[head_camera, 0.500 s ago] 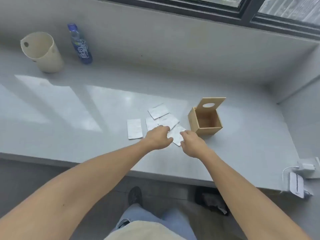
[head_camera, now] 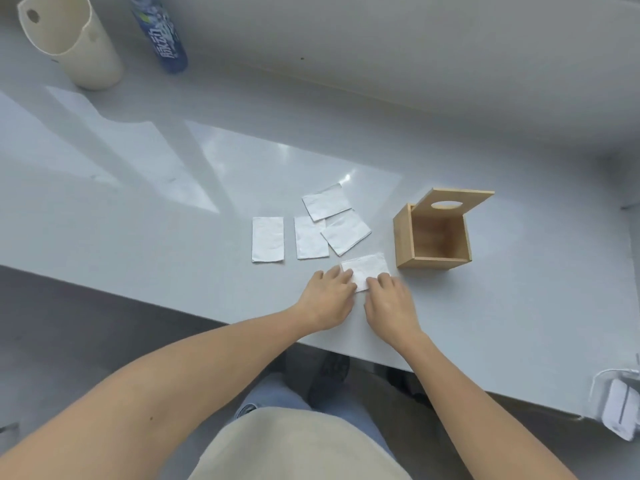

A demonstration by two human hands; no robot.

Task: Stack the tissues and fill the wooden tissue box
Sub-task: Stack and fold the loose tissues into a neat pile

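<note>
Currently, per item:
left hand (head_camera: 327, 297): centre of frame, palm down on the counter, fingers loosely spread and flat, fingertips pressing the near-left edge of the nearest tissue; pinning it, not pinching.
right hand (head_camera: 389, 303): just right of the left hand, palm down, fingers lying together and flat, tips on the near-right edge of the same tissue.
nearest tissue (head_camera: 365, 270): folded white square, flat on the counter, slightly rotated, just left of the box's near corner and apart from it.
other tissues: four folded pieces above the hands. Leftmost tissue (head_camera: 267, 239) lies alone and upright. Second tissue (head_camera: 310, 238) sits beside it with a gap. Tilted tissue (head_camera: 345, 232) overlaps the second one's right edge. Top tissue (head_camera: 326, 202) is also tilted, touching or slightly overlapping the tilted one's upper corner.
wooden tissue box (head_camera: 433, 237): right of centre, upright, open top, nothing visible inside.
box lid (head_camera: 453, 201): oval slot, standing tilted at the box's far edge.
counter (head_camera: 138, 202): pale grey, glossy, window reflections on the left.
cream bin (head_camera: 74, 43): upper left of frame.
blue bottle (head_camera: 162, 32): right of the bin, upper left.
white charger (head_camera: 620, 410): lower right edge, with cable.
</note>
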